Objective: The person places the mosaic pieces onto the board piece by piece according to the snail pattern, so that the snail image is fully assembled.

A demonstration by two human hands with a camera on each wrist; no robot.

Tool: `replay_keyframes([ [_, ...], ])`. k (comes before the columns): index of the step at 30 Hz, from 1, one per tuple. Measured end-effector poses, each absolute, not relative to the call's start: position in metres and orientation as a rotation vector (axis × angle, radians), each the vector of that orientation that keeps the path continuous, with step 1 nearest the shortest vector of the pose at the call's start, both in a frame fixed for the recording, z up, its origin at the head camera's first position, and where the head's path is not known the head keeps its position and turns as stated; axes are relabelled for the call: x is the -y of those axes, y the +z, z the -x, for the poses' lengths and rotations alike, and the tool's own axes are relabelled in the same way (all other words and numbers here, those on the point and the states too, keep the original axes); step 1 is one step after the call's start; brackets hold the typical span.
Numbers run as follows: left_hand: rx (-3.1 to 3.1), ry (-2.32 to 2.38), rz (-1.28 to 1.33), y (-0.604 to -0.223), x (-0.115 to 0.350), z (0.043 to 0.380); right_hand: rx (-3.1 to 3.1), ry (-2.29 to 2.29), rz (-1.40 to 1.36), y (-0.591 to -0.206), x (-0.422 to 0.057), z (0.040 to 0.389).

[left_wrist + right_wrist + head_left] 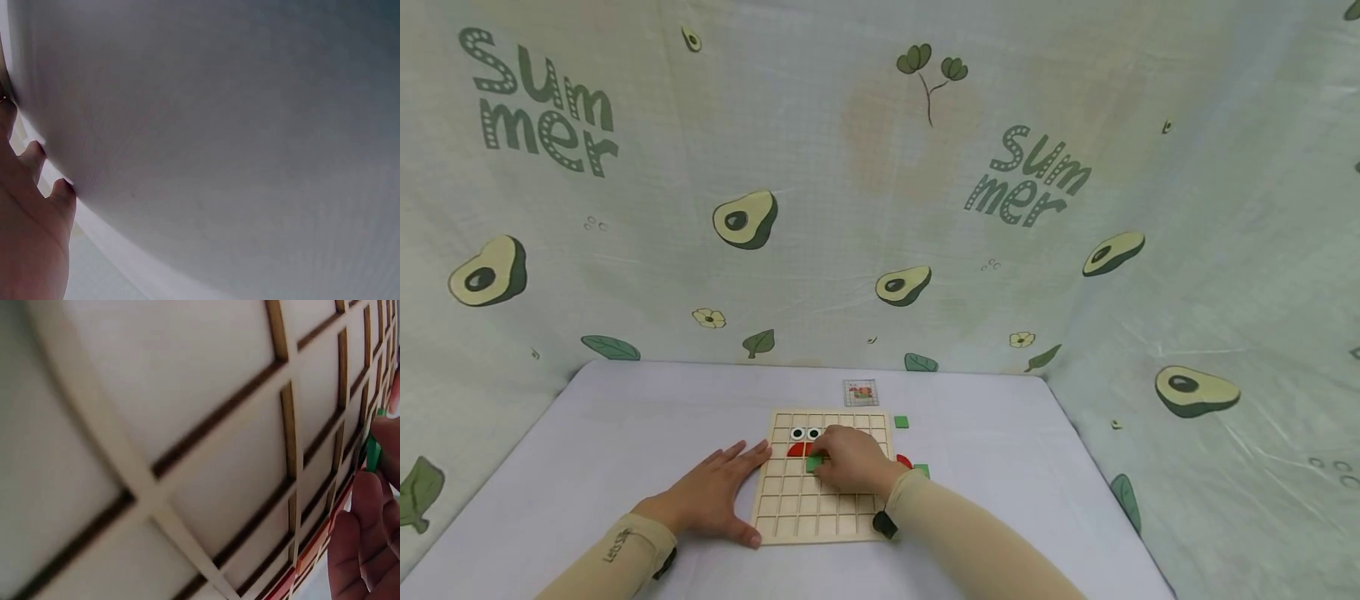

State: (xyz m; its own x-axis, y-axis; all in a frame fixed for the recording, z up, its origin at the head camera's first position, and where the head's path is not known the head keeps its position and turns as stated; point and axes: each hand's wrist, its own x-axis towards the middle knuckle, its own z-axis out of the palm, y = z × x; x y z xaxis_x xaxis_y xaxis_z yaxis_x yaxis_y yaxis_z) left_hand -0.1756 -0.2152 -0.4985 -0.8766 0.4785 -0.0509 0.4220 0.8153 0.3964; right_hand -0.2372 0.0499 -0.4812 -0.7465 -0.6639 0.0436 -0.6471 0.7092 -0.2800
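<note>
A wooden grid board (pixel 790 527) lies on the white table. My right hand (pixel 853 460) is over its middle and pinches a green square tile (pixel 813 464) at a cell below the red pieces. In the right wrist view the green tile (pixel 373 450) shows edge-on between thumb and fingers. Two round eye tiles (pixel 797 434) sit in the upper cells, with a red rounded piece (pixel 795 450) under them. My left hand (pixel 711 492) rests spread at the board's left edge, its fingers straight. Part of the board is hidden by the right hand.
A small picture card (pixel 861 392) lies behind the board. To the right are a loose green tile (pixel 902 422), a red piece (pixel 904 460) and another green tile (pixel 922 472), partly behind the right forearm. A printed cloth (pixel 820 317) hangs behind the table.
</note>
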Motion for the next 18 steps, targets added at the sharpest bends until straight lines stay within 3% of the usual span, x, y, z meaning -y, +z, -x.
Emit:
replay_keyframes([
  [18,-2.858,0.548,-0.682,-0.4998,0.2151,0.1766,-2.868,-0.391,1.082,-0.483,-0.0476,0.2313],
])
